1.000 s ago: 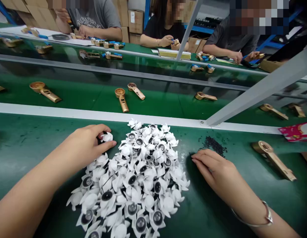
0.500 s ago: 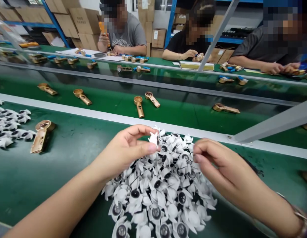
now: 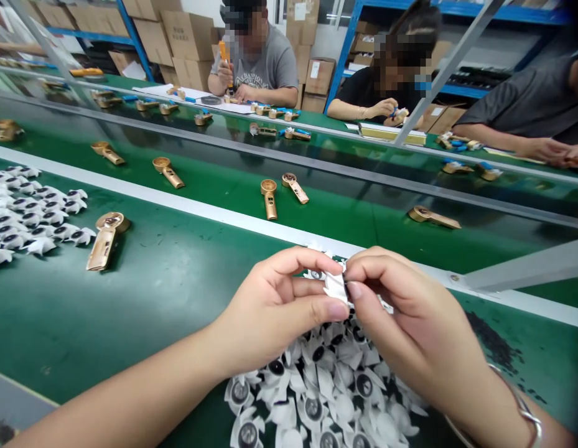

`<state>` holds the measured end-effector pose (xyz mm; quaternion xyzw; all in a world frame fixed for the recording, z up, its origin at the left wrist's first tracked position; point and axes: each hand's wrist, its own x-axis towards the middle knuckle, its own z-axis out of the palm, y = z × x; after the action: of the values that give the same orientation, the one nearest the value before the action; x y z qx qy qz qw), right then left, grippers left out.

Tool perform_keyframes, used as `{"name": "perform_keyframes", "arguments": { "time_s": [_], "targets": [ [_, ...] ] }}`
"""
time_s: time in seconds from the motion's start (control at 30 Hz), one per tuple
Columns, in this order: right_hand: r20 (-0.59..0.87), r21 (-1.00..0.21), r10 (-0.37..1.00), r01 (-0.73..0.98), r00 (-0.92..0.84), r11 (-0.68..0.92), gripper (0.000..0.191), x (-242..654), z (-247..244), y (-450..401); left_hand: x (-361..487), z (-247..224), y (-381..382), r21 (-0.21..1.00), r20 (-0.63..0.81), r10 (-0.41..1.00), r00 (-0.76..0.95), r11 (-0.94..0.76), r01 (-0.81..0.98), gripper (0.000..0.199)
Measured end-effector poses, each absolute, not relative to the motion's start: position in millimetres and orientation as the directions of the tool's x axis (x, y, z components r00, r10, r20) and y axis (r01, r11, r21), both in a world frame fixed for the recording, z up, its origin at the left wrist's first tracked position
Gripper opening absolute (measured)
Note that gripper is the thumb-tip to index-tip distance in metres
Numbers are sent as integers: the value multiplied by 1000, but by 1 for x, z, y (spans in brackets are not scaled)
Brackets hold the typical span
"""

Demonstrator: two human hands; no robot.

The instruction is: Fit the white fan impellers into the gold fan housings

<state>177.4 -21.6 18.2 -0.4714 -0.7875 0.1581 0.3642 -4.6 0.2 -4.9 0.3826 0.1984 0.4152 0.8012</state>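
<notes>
Blue shelving (image 3: 135, 43) is seen at the back of the room, with brown cartons (image 3: 188, 34) stacked about it; print is carried by one carton and white labels by others, all too small to be read. The foreground is filled by a green worktop (image 3: 177, 298), bordered by a pale rail (image 3: 130, 192), beyond which a darker green lane (image 3: 214, 180) is crossed by metal framing. Across it, co-workers are seated, and on one grey T-shirt (image 3: 277, 62) "CHAMPION" can be made out. A heap of white bladed pieces (image 3: 342, 409) is spread under the hands, and more white pieces (image 3: 30, 216) are laid in rows at the left. One gold housing (image 3: 102, 249) is placed near those rows; others are scattered along the lane. Black grains (image 3: 491, 342) are strewn beyond the right wrist. Above the heap, a single white piece (image 3: 335, 287) is gripped by the left hand (image 3: 279, 305), forefinger on top and thumb below. At its right side, the fingers of the right hand (image 3: 410, 317) are closed on a small dark bit (image 3: 346, 283), its shape too small to tell
</notes>
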Motion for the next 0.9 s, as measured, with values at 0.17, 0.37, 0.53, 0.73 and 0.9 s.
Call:
{"name": "perform_keyframes", "arguments": {
  "time_s": [0.17, 0.37, 0.53, 0.73, 0.9],
  "targets": [
    [545, -375, 767, 720, -338, 584, 12, 177, 16, -31, -2, -6, -3, 778, 13, 840, 543, 332, -533, 24],
    [578, -186, 630, 669, -518, 720, 19, 179, 20, 12, -6, -7, 13, 827, -18, 946, 325, 197, -527, 23],
    [177, -297, 970, 930, -167, 214, 37, 139, 11, 151, -18, -6, 28, 881, -84, 982, 172, 154, -448, 28],
    [-129, -358, 974, 925, -184, 127, 36, 101, -13, 243, -27, -4, 37, 889, -88, 991, 106, 126, -440, 34],
    [-196, -514, 957, 854, -215, 86, 31, 129, -4, 200, -31, 0, 41, 875, -54, 996, 72, 82, -477, 35]
  ]
}}
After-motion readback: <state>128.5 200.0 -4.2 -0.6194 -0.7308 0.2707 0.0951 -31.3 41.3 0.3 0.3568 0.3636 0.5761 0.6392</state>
